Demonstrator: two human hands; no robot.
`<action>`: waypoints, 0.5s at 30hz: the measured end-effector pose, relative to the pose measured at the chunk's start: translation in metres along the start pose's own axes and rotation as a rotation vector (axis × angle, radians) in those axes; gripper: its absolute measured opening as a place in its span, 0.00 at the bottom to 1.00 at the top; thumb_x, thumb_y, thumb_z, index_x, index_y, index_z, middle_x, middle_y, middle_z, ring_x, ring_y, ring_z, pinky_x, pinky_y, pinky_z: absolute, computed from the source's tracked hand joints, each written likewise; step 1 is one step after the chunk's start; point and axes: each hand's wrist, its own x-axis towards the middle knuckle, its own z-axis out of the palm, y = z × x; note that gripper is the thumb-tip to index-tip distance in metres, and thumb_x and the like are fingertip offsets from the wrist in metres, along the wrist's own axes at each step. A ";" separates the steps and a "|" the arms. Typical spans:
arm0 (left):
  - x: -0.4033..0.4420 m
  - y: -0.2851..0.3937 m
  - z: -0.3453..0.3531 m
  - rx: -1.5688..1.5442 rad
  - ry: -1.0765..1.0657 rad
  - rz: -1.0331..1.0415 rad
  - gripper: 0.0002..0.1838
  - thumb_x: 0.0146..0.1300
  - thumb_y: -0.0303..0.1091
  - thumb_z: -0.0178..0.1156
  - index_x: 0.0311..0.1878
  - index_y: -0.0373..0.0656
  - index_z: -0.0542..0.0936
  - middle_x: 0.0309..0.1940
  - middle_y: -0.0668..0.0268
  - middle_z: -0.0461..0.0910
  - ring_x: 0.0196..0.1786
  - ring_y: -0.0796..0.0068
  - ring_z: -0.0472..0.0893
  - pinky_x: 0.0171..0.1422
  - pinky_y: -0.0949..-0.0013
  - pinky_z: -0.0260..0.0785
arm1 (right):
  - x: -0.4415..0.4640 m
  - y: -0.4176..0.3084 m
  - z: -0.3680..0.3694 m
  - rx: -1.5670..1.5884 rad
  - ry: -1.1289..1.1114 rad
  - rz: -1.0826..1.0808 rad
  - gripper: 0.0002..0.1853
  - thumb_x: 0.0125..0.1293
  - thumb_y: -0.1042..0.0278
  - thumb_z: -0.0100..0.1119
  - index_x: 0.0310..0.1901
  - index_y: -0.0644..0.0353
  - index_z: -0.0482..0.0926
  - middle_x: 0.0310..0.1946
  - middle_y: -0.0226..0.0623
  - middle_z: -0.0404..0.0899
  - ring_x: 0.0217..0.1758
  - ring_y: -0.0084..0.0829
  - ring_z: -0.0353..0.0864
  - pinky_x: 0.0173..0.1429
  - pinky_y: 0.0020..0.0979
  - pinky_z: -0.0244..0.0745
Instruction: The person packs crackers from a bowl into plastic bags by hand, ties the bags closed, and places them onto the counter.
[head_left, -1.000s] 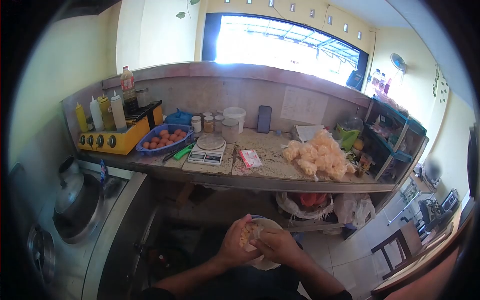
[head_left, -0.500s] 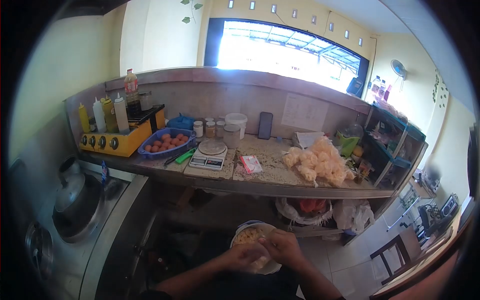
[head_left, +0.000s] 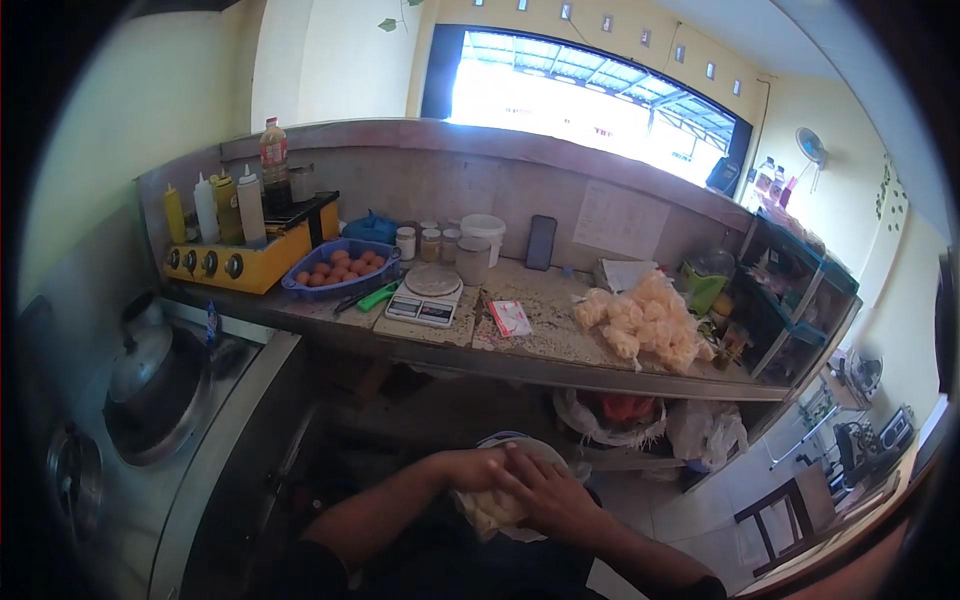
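Both of my hands meet low in the middle, over a round pale tub [head_left: 548, 452] with a bluish rim. From beneath my left hand [head_left: 468, 470] hangs a clear plastic bag [head_left: 490, 512] with pale yellowish food in it. The left fingers are closed around the bag's upper part, though partly covered. My right hand [head_left: 548, 492] lies across the left one, its fingers stretched out and slightly apart. The bag and hands hide most of the tub's inside.
On the counter are a digital scale [head_left: 425, 300], a blue basket of eggs [head_left: 345, 287], a red-and-white packet [head_left: 511, 319] and a heap of filled plastic bags [head_left: 650, 325]. A kettle [head_left: 145, 365] stands at left. Below the counter is a lined bin [head_left: 585, 425].
My hands were pinched together above the tub, with pale pieces visible inside it. Now the right hand has spread over the left, and the filled bag shows below them. The view has shifted slightly.
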 end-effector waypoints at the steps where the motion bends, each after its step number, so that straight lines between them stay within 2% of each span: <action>1: 0.002 -0.007 -0.001 0.042 -0.041 0.010 0.22 0.70 0.42 0.53 0.59 0.37 0.72 0.53 0.60 0.76 0.55 0.70 0.75 0.61 0.68 0.67 | -0.002 0.002 0.002 0.057 -0.064 0.063 0.44 0.54 0.65 0.64 0.72 0.51 0.52 0.63 0.51 0.63 0.48 0.48 0.79 0.48 0.42 0.76; 3: 0.003 -0.025 -0.006 0.129 -0.127 0.022 0.23 0.70 0.43 0.54 0.60 0.36 0.71 0.54 0.60 0.76 0.55 0.71 0.75 0.62 0.69 0.66 | -0.003 0.003 0.004 0.176 -0.186 0.196 0.45 0.55 0.65 0.62 0.72 0.52 0.50 0.59 0.53 0.68 0.44 0.49 0.82 0.43 0.41 0.78; 6: -0.010 -0.029 -0.009 0.013 -0.113 -0.143 0.27 0.69 0.41 0.57 0.67 0.40 0.66 0.51 0.64 0.78 0.55 0.77 0.74 0.61 0.72 0.65 | -0.006 0.005 0.023 0.217 -0.267 0.333 0.42 0.54 0.65 0.62 0.70 0.52 0.54 0.47 0.52 0.78 0.36 0.47 0.84 0.37 0.41 0.78; 9: -0.030 -0.043 -0.015 -0.039 0.045 -0.134 0.27 0.70 0.40 0.54 0.69 0.41 0.64 0.52 0.63 0.78 0.55 0.78 0.74 0.59 0.72 0.66 | -0.006 0.006 0.029 0.223 -0.178 0.364 0.34 0.53 0.62 0.64 0.63 0.50 0.66 0.36 0.42 0.83 0.32 0.42 0.84 0.35 0.40 0.77; 12: -0.059 -0.060 -0.017 -0.661 0.146 -0.132 0.28 0.70 0.40 0.54 0.71 0.42 0.62 0.54 0.62 0.77 0.56 0.74 0.76 0.59 0.69 0.68 | -0.004 0.020 0.036 0.178 -0.294 0.391 0.18 0.55 0.61 0.60 0.49 0.53 0.76 0.33 0.43 0.83 0.33 0.42 0.84 0.36 0.43 0.77; 15: -0.073 -0.100 -0.010 -0.706 0.188 -0.140 0.30 0.69 0.39 0.55 0.71 0.44 0.60 0.57 0.60 0.76 0.54 0.69 0.78 0.58 0.65 0.70 | 0.007 0.027 0.033 0.187 -0.249 0.524 0.13 0.55 0.59 0.60 0.40 0.56 0.80 0.34 0.45 0.83 0.36 0.46 0.83 0.39 0.45 0.77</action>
